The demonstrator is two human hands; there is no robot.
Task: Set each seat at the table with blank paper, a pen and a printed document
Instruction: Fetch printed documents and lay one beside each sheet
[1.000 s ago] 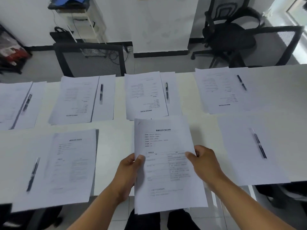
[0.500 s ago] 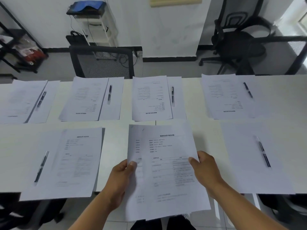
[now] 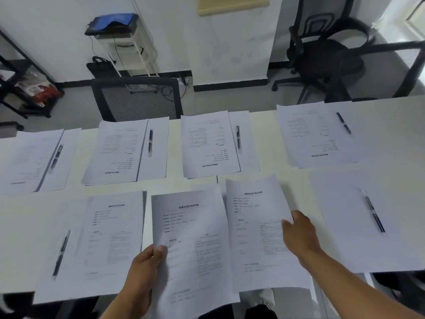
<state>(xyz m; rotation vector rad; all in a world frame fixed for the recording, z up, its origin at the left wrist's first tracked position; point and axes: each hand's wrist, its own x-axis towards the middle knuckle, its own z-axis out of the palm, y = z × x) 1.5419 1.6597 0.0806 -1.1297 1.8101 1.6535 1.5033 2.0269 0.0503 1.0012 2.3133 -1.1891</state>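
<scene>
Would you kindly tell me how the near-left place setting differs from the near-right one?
The near-left setting has a printed document overlapping its blank white sheet; the near-right setting has only blank paper. The left black pen lies beside the document; the right black pen lies mid-sheet. Both have paper and pen.

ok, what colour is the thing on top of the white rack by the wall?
Blue, lying on a dark flat device; shown in the head view.

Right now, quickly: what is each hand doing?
Left hand: gripping the remaining printed documents at their left edge.
Right hand: pinching one printed document, drawn off to the right.
</scene>
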